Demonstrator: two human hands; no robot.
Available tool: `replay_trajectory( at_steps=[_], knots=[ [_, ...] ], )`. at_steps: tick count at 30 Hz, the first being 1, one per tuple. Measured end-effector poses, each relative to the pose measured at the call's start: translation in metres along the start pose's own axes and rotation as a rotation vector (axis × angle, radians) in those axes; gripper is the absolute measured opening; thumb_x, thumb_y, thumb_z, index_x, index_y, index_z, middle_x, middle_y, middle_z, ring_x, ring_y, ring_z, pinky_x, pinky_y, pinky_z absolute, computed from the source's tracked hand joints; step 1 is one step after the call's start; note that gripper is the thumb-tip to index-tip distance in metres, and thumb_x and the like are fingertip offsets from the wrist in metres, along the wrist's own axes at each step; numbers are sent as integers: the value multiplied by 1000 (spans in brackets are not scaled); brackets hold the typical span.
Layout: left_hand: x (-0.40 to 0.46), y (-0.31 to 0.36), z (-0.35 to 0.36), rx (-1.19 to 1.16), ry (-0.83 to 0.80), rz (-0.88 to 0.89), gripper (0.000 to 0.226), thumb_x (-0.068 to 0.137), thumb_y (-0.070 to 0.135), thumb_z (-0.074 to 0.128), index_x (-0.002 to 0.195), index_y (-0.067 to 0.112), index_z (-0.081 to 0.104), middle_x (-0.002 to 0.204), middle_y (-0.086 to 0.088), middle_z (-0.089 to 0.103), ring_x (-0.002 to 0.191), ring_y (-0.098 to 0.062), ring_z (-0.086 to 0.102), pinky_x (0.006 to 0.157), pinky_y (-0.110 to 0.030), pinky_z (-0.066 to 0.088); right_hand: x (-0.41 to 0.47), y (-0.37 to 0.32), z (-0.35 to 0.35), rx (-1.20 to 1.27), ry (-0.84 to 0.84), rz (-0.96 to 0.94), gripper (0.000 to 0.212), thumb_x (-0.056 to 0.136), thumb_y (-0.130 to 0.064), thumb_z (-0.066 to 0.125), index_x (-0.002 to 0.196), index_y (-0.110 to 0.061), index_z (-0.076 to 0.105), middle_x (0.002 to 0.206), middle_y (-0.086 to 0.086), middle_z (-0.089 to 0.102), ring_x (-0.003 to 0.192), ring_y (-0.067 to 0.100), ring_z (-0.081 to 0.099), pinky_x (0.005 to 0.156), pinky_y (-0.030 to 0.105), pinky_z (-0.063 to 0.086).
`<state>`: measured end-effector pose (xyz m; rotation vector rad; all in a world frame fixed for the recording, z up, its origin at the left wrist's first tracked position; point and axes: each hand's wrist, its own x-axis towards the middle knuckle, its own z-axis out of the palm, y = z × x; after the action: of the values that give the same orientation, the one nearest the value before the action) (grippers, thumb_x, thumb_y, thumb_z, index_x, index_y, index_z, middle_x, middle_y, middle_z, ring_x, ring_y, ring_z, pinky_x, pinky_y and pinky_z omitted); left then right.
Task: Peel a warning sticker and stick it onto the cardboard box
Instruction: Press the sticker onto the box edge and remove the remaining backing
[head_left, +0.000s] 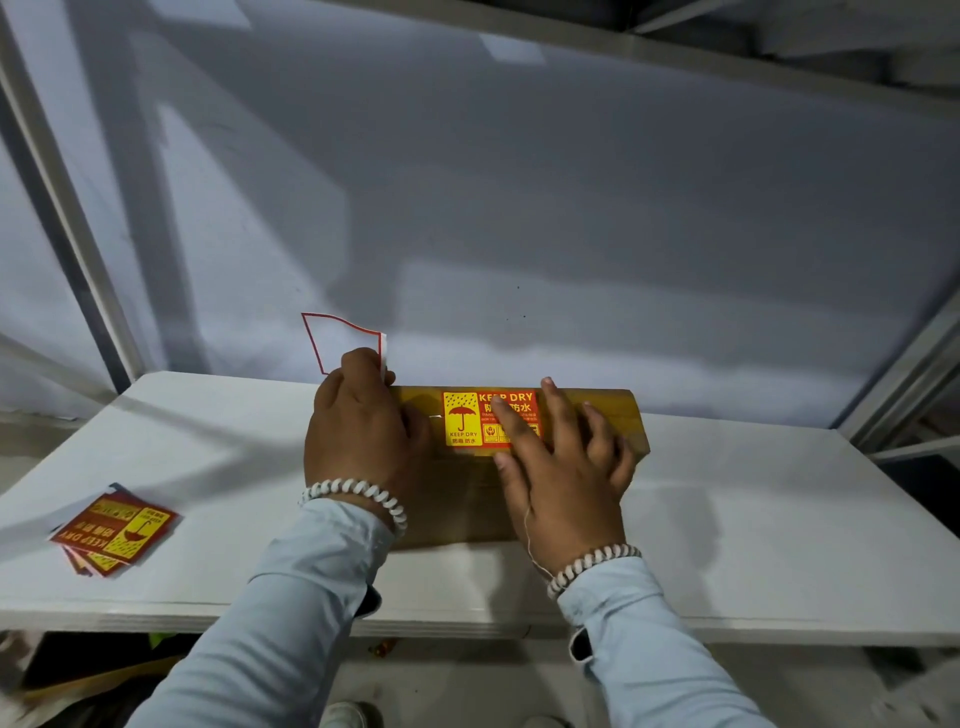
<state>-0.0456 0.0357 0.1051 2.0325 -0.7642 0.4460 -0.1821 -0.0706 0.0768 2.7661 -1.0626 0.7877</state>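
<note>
A brown cardboard box (608, 415) lies on the white table (753, 509) in front of me. A red and yellow KEEP DRY warning sticker (467, 418) sits flat on the box's top face. My right hand (561, 462) rests open on the box, its index finger pressing across the sticker's red half. My left hand (358, 426) lies on the box's left end and pinches the white backing paper (337, 338) with a red outline, which stands up behind the hand.
A small stack of the same KEEP DRY stickers (117, 535) lies at the table's front left. A grey wall panel rises behind the table, with metal frame posts at left and right. Clutter lies on the floor under the table edge.
</note>
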Motion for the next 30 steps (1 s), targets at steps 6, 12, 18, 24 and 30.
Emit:
replay_trajectory(
  at_steps=[6, 12, 18, 24, 30],
  knots=[
    [-1, 0, -1, 7, 5, -5, 30, 77, 12, 61, 100, 11, 43, 105, -8, 65, 105, -33, 54, 80, -38, 46, 2, 25, 1, 23, 99, 159, 54, 87, -56, 24, 138, -39, 36, 151, 2, 33, 135, 31, 25, 105, 56, 22],
    [-2, -1, 2, 29, 7, 39, 29, 77, 11, 62, 101, 7, 46, 104, -11, 67, 102, -35, 56, 79, -40, 48, 1, 28, 4, 123, 93, 296, 56, 86, -58, 20, 140, -44, 31, 156, 6, 20, 139, 36, 19, 107, 61, 20],
    [-2, -4, 4, 44, 9, 59, 29, 76, 11, 62, 100, 7, 46, 102, -12, 67, 100, -37, 56, 77, -41, 49, -1, 19, 2, 40, 39, 88, 47, 88, -60, 17, 134, -60, 27, 159, -4, 9, 145, 31, 4, 109, 65, 4],
    [-1, -4, 4, 56, -12, 58, 29, 75, 10, 62, 100, 5, 48, 101, -13, 67, 100, -38, 56, 76, -42, 49, -1, 26, 4, 70, 42, 150, 51, 88, -60, 16, 136, -53, 31, 157, -1, 15, 143, 29, 11, 108, 66, 9],
    [-4, -4, 5, 128, 7, 62, 32, 74, 15, 59, 101, 12, 42, 95, -9, 69, 93, -38, 62, 97, -50, 41, -1, 32, 10, 241, 111, 356, 69, 86, -61, 19, 145, -27, 25, 156, 12, 17, 137, 36, 26, 108, 58, 29]
  ],
)
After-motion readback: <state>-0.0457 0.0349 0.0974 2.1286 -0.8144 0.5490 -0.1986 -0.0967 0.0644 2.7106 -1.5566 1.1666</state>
